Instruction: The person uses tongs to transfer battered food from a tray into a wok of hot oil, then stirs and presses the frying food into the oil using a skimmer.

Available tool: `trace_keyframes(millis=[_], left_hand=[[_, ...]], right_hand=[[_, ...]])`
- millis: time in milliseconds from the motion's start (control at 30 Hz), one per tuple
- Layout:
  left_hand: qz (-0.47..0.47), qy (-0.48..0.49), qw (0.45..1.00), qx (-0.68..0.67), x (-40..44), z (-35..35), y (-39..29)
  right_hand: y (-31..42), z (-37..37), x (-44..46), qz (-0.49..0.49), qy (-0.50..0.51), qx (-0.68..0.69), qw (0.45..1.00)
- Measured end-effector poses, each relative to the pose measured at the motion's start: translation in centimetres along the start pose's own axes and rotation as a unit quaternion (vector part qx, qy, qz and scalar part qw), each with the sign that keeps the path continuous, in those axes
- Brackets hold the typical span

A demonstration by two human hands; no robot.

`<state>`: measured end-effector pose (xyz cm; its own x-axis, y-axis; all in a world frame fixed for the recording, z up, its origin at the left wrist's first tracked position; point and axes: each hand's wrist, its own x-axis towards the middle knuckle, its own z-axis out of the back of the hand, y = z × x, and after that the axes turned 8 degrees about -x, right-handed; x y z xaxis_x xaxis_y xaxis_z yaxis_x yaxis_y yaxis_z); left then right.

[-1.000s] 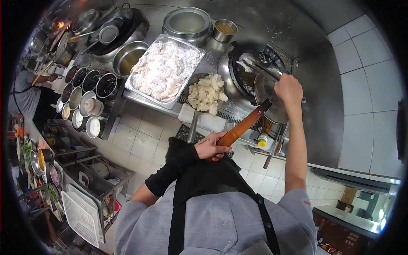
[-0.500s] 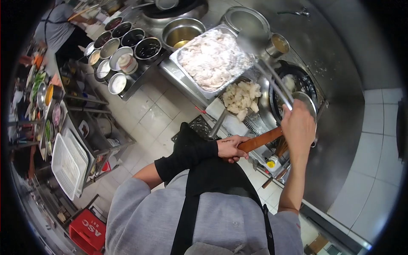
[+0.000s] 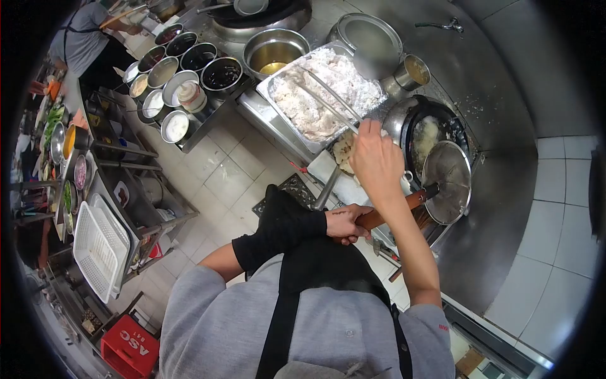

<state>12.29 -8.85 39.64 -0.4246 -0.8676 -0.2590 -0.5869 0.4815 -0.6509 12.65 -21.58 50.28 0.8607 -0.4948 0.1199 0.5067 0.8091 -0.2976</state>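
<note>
My left hand (image 3: 346,223) is wrapped round the brown wooden handle (image 3: 376,218) of a round metal strainer (image 3: 445,180), which rests at the near side of a dark wok (image 3: 413,138) with bubbling oil. My right hand (image 3: 377,156) grips metal tongs (image 3: 334,105), their tips among floured white pieces (image 3: 310,112) in a rectangular metal tray (image 3: 270,95). Partly hidden under my right hand, pale fried pieces (image 3: 343,151) lie in another strainer with a metal handle (image 3: 326,188).
Round sauce tins (image 3: 221,74) stand left of a pot of oil (image 3: 276,54). A lidded pot (image 3: 369,38) and a small pot (image 3: 413,72) are behind. White baskets (image 3: 100,249), a red crate (image 3: 130,346) and a co-worker (image 3: 88,39) are at the left.
The view has turned, shifting the counter. My right hand has moved the tongs left from the wok to the floured tray. My left hand still holds the strainer handle.
</note>
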Motion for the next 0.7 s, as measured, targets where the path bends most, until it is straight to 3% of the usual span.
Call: trace_keyframes(millis=[267, 367, 500, 700], left_hand=[[-0.014, 0.018, 1.0, -0.011, 0.6, 0.2, 0.1], [-0.009, 0.028, 0.999, -0.014, 1.3, 0.2, 0.5], [0.02, 0.04, 0.999, -0.011, 1.6, -0.7, -0.3], [0.027, 0.033, 0.999, 0.025, 1.7, -1.8, -0.5]], right_hand=[[-3.4, 4.1, -4.5, -0.105, 0.037, 0.096, 0.989], [-5.8, 5.5, -7.3, -0.135, -0.033, 0.093, 0.986], [-10.2, 6.4, -10.8, -0.23, -0.043, 0.089, 0.968], [-18.7, 3.6, -10.5, -0.359, 0.108, -0.02, 0.927]])
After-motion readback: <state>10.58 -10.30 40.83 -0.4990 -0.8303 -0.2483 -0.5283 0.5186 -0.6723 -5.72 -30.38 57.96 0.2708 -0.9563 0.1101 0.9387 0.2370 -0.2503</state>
